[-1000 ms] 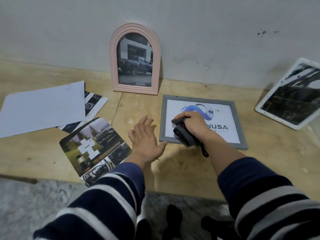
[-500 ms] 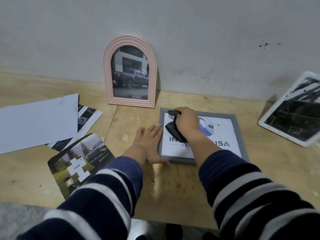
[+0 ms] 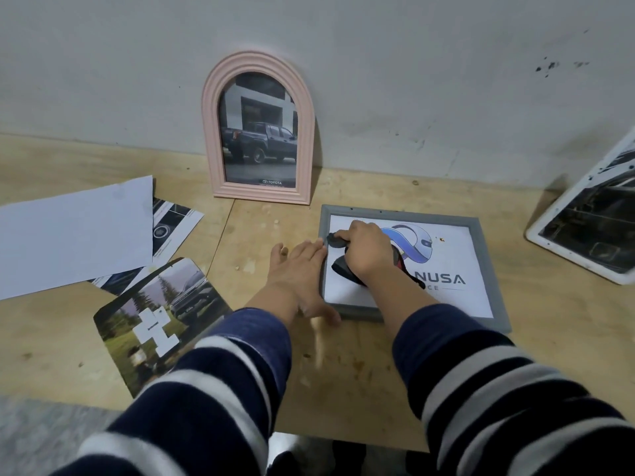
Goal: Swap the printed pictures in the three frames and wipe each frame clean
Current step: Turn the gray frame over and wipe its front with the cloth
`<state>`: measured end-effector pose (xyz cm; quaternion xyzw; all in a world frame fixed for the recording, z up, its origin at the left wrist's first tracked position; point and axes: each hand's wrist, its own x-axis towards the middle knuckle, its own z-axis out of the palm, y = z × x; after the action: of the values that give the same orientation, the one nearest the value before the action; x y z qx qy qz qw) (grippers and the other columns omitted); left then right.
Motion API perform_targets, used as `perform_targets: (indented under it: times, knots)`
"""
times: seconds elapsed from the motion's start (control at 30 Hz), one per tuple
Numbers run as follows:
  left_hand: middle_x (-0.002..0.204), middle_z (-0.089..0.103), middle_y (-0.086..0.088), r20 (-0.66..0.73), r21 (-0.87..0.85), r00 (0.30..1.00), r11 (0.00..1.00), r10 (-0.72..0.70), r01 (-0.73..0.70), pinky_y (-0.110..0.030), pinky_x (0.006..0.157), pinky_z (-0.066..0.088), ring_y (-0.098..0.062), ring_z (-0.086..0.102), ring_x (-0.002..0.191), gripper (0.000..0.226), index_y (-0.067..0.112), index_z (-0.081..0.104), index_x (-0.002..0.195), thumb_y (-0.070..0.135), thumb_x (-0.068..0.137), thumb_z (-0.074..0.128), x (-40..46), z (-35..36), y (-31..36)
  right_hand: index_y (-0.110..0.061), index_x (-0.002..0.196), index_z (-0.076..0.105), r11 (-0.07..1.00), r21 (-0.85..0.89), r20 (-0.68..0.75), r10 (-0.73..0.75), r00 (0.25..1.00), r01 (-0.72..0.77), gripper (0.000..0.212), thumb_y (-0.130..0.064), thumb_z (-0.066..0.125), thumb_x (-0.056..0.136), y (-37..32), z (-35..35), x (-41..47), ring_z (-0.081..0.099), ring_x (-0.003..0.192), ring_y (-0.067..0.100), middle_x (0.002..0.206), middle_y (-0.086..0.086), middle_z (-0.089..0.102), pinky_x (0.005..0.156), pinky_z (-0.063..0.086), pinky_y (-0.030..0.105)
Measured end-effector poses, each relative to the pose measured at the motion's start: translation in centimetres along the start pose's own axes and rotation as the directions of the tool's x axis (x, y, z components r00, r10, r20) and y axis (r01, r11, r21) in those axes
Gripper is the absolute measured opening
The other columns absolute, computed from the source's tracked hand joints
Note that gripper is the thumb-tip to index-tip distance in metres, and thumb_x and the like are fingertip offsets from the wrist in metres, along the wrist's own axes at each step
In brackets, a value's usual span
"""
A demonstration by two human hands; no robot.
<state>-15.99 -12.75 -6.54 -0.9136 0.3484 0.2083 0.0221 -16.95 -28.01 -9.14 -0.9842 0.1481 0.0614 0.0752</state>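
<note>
A grey rectangular frame (image 3: pixel 488 269) lies flat on the wooden table (image 3: pixel 343 372), holding a white print with a blue helmet logo. My right hand (image 3: pixel 366 250) grips a black cloth (image 3: pixel 342 266) and presses it on the frame's upper left glass. My left hand (image 3: pixel 299 269) lies flat with straight fingers against the frame's left edge, thumb at its near corner. A pink arched frame (image 3: pixel 257 132) with a dark pickup picture leans upright on the wall. A white frame (image 3: pixel 591 221) with a dark picture sits tilted at the right edge.
Loose prints lie at the left: a blank white sheet (image 3: pixel 72 231), a car print (image 3: pixel 171 225) partly under it, and an arch-cut landscape print (image 3: pixel 158 317) near the table's front edge. The grey wall (image 3: pixel 412 80) closes the back.
My right hand slid the cloth from the frame's near left up toward its upper left. My left hand moved right, against the frame's left edge. The camera drew closer.
</note>
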Motion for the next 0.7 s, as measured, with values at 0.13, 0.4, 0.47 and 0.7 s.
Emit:
perform_targets:
  times: [0.13, 0.4, 0.47, 0.7]
  knots:
    - [0.161, -0.001, 0.007, 0.032, 0.02, 0.999, 1.0, -0.014, 0.013, -0.053, 0.115, -0.007, -0.014, -0.002, 0.148, 0.13, 0.019, 0.002, 0.154, 0.076, 0.057, 0.068, -0.1, -0.3, 0.4, -0.033, 0.128, 0.059, 0.995, 0.09, 0.083, -0.047, 0.995, 0.04, 0.05, -0.006, 0.043, 0.089, 0.2, 0.3, -2.4, 0.053, 0.107, 0.03, 0.113, 0.006, 0.055, 0.071, 0.036, 0.031]
    - [0.162, -0.003, 0.005, 0.065, 0.029, 0.998, 0.999, -0.024, 0.022, -0.053, 0.116, -0.004, -0.016, -0.002, 0.148, 0.128, 0.018, 0.001, 0.154, 0.068, 0.061, 0.073, 0.0, -0.4, 0.6, -0.033, 0.126, 0.06, 0.987, 0.143, 0.165, -0.103, 0.981, 0.08, 0.041, -0.023, 0.059, 0.086, 0.8, 0.7, -6.6, 0.052, 0.105, 0.027, 0.111, 0.005, 0.056, 0.077, 0.038, 0.031]
    - [0.162, -0.002, 0.004, 0.072, 0.047, 0.997, 0.999, -0.024, 0.021, -0.053, 0.116, -0.003, -0.017, -0.001, 0.148, 0.129, 0.017, 0.002, 0.154, 0.066, 0.06, 0.075, 0.2, -0.6, 0.8, -0.033, 0.124, 0.062, 0.984, 0.151, 0.152, -0.119, 0.981, 0.096, 0.037, -0.023, 0.057, 0.088, 0.9, 0.4, -7.4, 0.05, 0.106, 0.027, 0.11, 0.004, 0.055, 0.081, 0.038, 0.031]
    - [0.161, 0.005, 0.002, 0.071, 0.079, 0.997, 0.997, -0.03, 0.024, -0.051, 0.115, 0.002, -0.017, 0.005, 0.148, 0.127, 0.016, 0.01, 0.153, 0.066, 0.057, 0.077, 0.1, -1.0, 1.2, -0.026, 0.09, 0.071, 0.913, 0.394, 0.228, 0.015, 0.974, -0.106, 0.038, 0.002, 0.047, 0.08, 2.2, -1.2, -8.6, 0.06, 0.098, 0.014, 0.103, -0.01, 0.07, 0.085, 0.049, 0.029]
